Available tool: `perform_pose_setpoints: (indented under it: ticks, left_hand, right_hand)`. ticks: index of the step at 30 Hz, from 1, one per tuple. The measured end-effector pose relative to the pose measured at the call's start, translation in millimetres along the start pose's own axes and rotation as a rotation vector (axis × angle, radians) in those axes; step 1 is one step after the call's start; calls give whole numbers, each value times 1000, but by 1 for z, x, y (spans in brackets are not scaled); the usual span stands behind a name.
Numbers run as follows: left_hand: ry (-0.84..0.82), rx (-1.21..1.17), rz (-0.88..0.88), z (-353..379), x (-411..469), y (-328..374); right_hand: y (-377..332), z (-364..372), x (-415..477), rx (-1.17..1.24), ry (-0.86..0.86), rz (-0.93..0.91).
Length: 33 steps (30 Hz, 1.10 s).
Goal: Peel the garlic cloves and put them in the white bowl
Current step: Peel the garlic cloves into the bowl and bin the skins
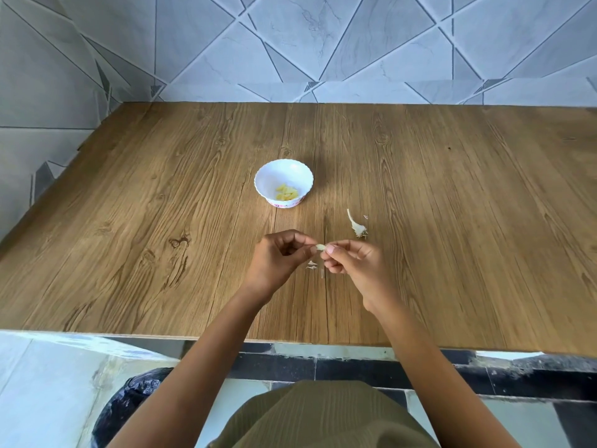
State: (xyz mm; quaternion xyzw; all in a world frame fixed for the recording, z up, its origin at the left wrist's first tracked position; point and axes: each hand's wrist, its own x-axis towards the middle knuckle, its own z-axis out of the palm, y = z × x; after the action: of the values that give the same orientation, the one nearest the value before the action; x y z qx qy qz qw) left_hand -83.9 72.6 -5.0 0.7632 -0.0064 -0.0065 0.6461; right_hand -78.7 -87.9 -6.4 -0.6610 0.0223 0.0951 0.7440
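Observation:
A small pale garlic clove [320, 247] is held just above the wooden table [161, 221], between my two hands. My left hand [281, 258] pinches its left end with curled fingers. My right hand [350, 263] pinches the right end between thumb and forefinger. The white bowl [283, 172] with a scalloped rim stands beyond my hands, near the table's middle, with several peeled yellowish cloves [287, 193] inside.
A bare garlic stem with its root end [357, 226] lies on the table to the right of the bowl. Small white flakes of skin [312, 265] lie under my hands. A dark bin bag [129, 409] sits on the floor at lower left.

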Motion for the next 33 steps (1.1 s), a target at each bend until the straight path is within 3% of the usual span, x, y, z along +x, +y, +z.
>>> perform_pose_setpoints:
  ticks: [6, 10, 15, 17, 25, 33]
  left_hand:
    - [-33, -54, -38, 1, 1, 3]
    - [-10, -131, -83, 1, 1, 4]
    - [17, -188, -173, -1, 1, 6]
    - [25, -189, -208, -2, 2, 6]
    - [8, -147, -226, -3, 2, 6]
    - [-48, -4, -183, -5, 2, 2]
  right_hand:
    - [5, 1, 1, -89, -8, -157]
    - [9, 1, 4, -137, -4, -156]
    - [26, -8, 11, -588, 80, -376]
    - [29, -7, 13, -657, 76, -451]
    - [28, -5, 13, -662, 64, -489]
    - [14, 2, 12, -453, -21, -308]
